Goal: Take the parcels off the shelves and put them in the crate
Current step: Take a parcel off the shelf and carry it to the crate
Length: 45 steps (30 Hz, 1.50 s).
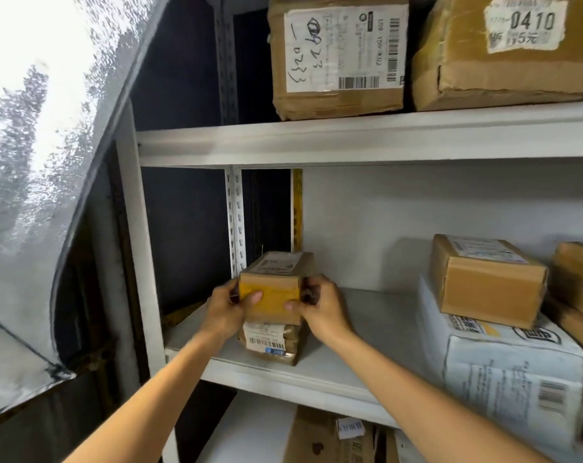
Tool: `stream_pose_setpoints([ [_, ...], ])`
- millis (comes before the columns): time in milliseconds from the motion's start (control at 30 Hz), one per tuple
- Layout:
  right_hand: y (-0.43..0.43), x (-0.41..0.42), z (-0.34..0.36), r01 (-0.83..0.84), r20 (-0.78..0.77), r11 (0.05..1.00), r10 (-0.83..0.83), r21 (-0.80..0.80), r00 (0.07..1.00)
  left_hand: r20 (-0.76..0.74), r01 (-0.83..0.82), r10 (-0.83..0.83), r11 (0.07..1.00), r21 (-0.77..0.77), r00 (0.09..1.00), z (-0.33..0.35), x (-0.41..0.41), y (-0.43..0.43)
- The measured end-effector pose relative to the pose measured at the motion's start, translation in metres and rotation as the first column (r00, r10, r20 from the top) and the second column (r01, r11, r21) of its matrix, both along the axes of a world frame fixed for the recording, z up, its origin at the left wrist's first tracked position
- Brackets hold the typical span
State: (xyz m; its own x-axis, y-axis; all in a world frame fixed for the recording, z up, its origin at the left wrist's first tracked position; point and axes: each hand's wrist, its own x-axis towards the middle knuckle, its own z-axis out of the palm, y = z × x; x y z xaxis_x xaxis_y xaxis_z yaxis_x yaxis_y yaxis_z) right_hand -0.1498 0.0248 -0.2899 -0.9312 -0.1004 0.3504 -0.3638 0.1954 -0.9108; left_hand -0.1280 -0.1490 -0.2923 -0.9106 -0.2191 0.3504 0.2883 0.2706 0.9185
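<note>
Left hand (228, 304) and right hand (320, 307) clasp the small taped parcel (270, 289) by its sides atop a lower parcel (270, 344) at the left of the middle shelf (367, 312), so the task looks early: the white bag (517, 372) and the upper-shelf box (336, 61) are among those left, and the crate is out of view.

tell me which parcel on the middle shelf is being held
The small yellow-taped box, leftmost on the shelf, atop another parcel; the left hand and right hand grip its sides. The rest lie untouched.
</note>
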Motion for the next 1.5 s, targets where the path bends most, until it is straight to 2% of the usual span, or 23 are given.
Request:
stream_pose_setpoints([
  [200, 0.004, -0.008, -0.014, -0.010, -0.035, 0.999, 0.008, -0.044, 0.999, -0.055, -0.009, 0.009, 1.000, 0.000, 0.998, -0.014, -0.003, -0.001],
  [267, 0.004, -0.003, -0.014, -0.008, -0.042, 1.000, 0.008, -0.009, 0.999, -0.072, -0.017, 0.016, 1.000, -0.013, 0.997, -0.015, 0.002, 0.004],
  [333, 0.004, 0.005, -0.002, -0.010, -0.037, 0.997, 0.013, 0.075, 0.999, -0.003, -0.038, 0.038, 0.994, -0.101, 0.999, -0.003, 0.009, 0.006],
  [400, 0.010, 0.014, 0.019, -0.008, -0.055, 0.957, 0.026, 0.291, 0.998, 0.109, -0.070, 0.110, 0.945, -0.321, 0.988, 0.019, 0.014, 0.001],
  [467, 0.021, 0.023, 0.046, -0.007, -0.092, 0.816, 0.074, 0.579, 0.993, 0.137, -0.120, 0.234, 0.820, -0.560, 0.962, 0.049, 0.022, 0.000],
  [533, 0.034, 0.038, 0.071, 0.021, -0.135, 0.652, 0.125, 0.758, 0.983, 0.086, -0.170, 0.325, 0.683, -0.710, 0.942, 0.078, 0.034, 0.010],
  [600, 0.049, 0.056, 0.088, 0.143, -0.243, 0.481, 0.152, 0.865, 0.958, -0.049, -0.202, 0.332, 0.445, -0.873, 0.942, 0.096, 0.047, 0.033],
  [667, 0.066, 0.077, 0.095, 0.283, -0.340, 0.271, 0.193, 0.920, 0.920, -0.164, -0.220, 0.261, 0.206, -0.954, 0.951, 0.100, 0.058, 0.066],
  [733, 0.087, 0.093, 0.096, 0.361, -0.379, 0.120, 0.216, 0.925, 0.900, -0.195, -0.219, 0.202, 0.102, -0.970, 0.960, 0.097, 0.064, 0.102],
  [767, 0.099, 0.099, 0.096, 0.380, -0.390, 0.086, 0.203, 0.921, 0.898, -0.193, -0.210, 0.182, 0.080, -0.974, 0.964, 0.094, 0.064, 0.119],
  [833, 0.126, 0.110, 0.097, 0.411, -0.419, 0.079, 0.159, 0.908, 0.894, -0.186, -0.194, 0.119, 0.063, -0.979, 0.975, 0.092, 0.063, 0.151],
  [967, 0.192, 0.130, 0.104, 0.488, -0.496, 0.113, 0.061, 0.866, 0.866, -0.160, -0.164, 0.050, 0.093, -0.982, 0.986, 0.096, 0.058, 0.199],
  [1067, 0.238, 0.139, 0.107, 0.483, -0.489, 0.203, -0.022, 0.852, 0.872, -0.167, -0.166, 0.002, 0.122, -0.979, 0.986, 0.102, 0.054, 0.227],
  [1133, 0.260, 0.141, 0.106, 0.487, -0.487, 0.272, -0.072, 0.830, 0.870, -0.142, -0.138, -0.005, 0.181, -0.974, 0.990, 0.104, 0.050, 0.237],
  [1200, 0.275, 0.139, 0.105, 0.484, -0.464, 0.344, -0.145, 0.804, 0.874, -0.064, -0.056, -0.013, 0.331, -0.942, 0.998, 0.105, 0.043, 0.242],
  [1267, 0.281, 0.131, 0.103, 0.456, -0.379, 0.457, -0.254, 0.763, 0.890, 0.059, 0.084, -0.063, 0.536, -0.840, 0.996, 0.105, 0.034, 0.248],
  [1367, 0.278, 0.114, 0.100, 0.464, -0.237, 0.653, -0.410, 0.598, 0.881, 0.113, 0.208, -0.179, 0.711, -0.672, 0.977, 0.102, 0.021, 0.259],
  [1433, 0.270, 0.099, 0.095, 0.415, -0.047, 0.794, -0.442, 0.445, 0.896, 0.129, 0.277, -0.245, 0.854, -0.441, 0.961, 0.096, 0.015, 0.266],
  [1500, 0.260, 0.083, 0.087, 0.346, 0.122, 0.897, -0.389, 0.274, 0.913, 0.174, 0.336, -0.309, 0.929, -0.155, 0.935, 0.090, 0.010, 0.271],
])
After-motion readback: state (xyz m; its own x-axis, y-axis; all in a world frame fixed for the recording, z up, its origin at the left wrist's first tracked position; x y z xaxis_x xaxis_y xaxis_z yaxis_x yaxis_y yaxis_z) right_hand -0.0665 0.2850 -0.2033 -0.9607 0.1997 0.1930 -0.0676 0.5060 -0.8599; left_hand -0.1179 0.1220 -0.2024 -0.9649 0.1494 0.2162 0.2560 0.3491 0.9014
